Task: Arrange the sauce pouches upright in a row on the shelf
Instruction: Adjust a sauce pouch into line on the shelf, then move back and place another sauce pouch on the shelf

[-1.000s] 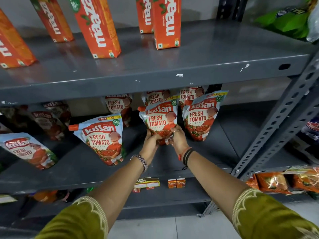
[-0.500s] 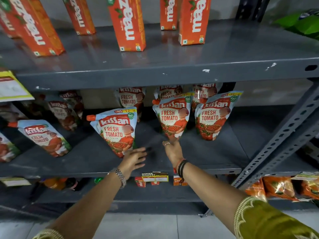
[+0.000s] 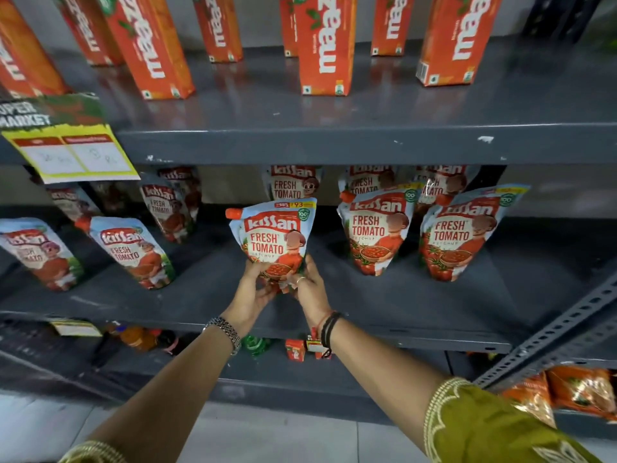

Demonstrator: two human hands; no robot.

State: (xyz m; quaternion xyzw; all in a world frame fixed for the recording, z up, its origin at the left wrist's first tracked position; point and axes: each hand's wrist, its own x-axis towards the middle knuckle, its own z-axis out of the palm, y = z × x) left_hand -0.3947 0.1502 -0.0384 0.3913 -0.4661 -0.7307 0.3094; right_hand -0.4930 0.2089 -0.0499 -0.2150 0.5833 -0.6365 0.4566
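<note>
Gripping pouch at its base: left hand and right hand, both closed on it. Pouch upright, mid shelf; 2 pouches stand right.

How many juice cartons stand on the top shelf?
8 in view: three at the left, one behind, two in the middle, two at the right. More may sit out of frame.

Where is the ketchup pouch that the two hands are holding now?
In the head view, the held pouch stands near the centre of the middle shelf, gripped at its base by the left hand and right hand, left of two upright pouches.
</note>
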